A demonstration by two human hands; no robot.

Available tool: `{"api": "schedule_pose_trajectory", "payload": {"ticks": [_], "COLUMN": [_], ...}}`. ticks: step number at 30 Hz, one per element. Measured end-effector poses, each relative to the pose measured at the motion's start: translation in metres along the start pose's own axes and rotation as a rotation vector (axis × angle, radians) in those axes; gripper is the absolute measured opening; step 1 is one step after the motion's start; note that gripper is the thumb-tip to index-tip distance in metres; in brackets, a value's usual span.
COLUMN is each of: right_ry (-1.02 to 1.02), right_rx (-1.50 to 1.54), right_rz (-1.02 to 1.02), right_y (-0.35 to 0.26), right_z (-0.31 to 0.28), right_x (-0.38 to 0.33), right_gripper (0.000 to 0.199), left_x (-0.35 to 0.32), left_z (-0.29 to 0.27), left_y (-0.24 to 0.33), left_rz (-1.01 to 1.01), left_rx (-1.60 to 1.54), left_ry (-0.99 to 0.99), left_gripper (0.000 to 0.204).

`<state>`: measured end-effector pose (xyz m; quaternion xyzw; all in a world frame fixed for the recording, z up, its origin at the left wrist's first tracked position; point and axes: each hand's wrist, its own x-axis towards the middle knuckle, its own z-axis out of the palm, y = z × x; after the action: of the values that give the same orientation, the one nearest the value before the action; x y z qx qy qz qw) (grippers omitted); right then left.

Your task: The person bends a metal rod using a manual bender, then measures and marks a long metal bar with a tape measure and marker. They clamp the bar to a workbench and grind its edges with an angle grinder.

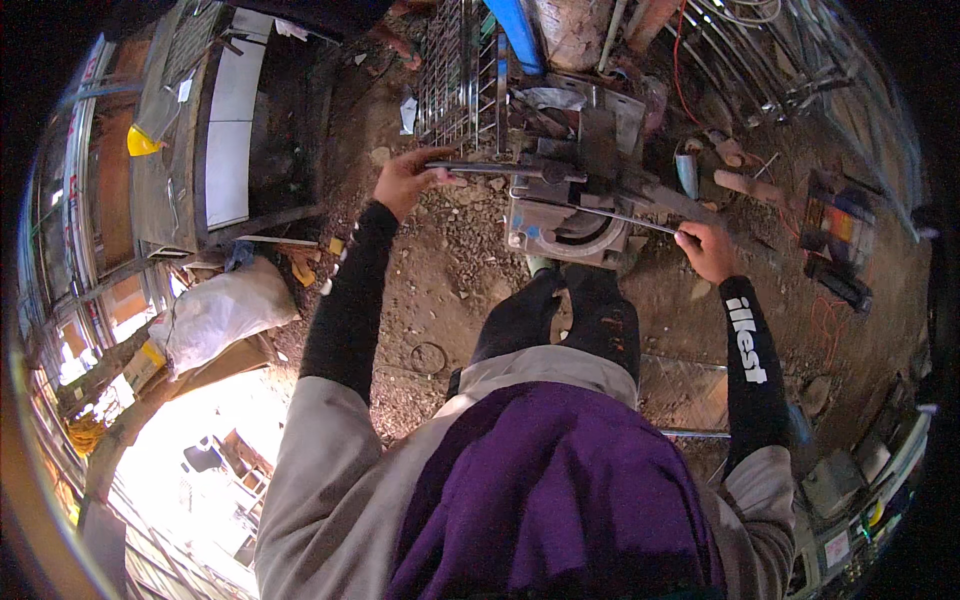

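In front of my legs is a metal machine base (575,238) with a curved slot, dusty and worn. My left hand (408,184) reaches to its left side, fingers and thumb closed around the end of a dark metal bar (490,168). That bar runs right to a block on top of the machine. On the other side my right hand (710,253) is closed on the end of a thin metal rod (630,218), which slants up and left across the base. Where the rod's far end meets the machine is hard to make out.
A welded metal grille (458,80) stands beyond the machine, beside a blue post (516,35). Metal bars lie at the far right, with a grey cylinder (686,175) nearer. A stuffed white sack (225,315) and a wooden bench (185,150) are leftward. Gravelly dirt covers the ground.
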<state>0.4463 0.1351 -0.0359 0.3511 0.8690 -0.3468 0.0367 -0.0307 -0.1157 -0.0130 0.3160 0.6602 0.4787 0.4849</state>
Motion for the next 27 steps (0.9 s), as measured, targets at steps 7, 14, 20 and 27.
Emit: {"api": "schedule_pose_trajectory", "payload": {"ticks": [7,14,20,27], "right_ry": [-0.064,-0.019,0.241,0.239], "right_rx": [-0.073,-0.124,-0.134,-0.215], "right_rz": [0.005,0.041,0.020,0.224], "right_y": [-0.015,-0.007,-0.010,-0.019], "right_z": [-0.009,-0.001,0.003,-0.013], "right_x": [0.005,0.006,0.002,0.000], "right_gripper": [0.039,0.046,0.037,0.042], "left_x": [0.043,0.070,0.092,0.109], "left_z": [0.071,0.071,0.063,0.087], "left_y": [-0.021,-0.024,-0.012,0.028], "left_rz": [0.099,0.065,-0.081,-0.106], "left_rx": [-1.290,-1.038,-0.906,-0.790], "left_ry": [0.704,1.010,0.917,0.944], "left_gripper": [0.047,0.037,0.028,0.025]}}
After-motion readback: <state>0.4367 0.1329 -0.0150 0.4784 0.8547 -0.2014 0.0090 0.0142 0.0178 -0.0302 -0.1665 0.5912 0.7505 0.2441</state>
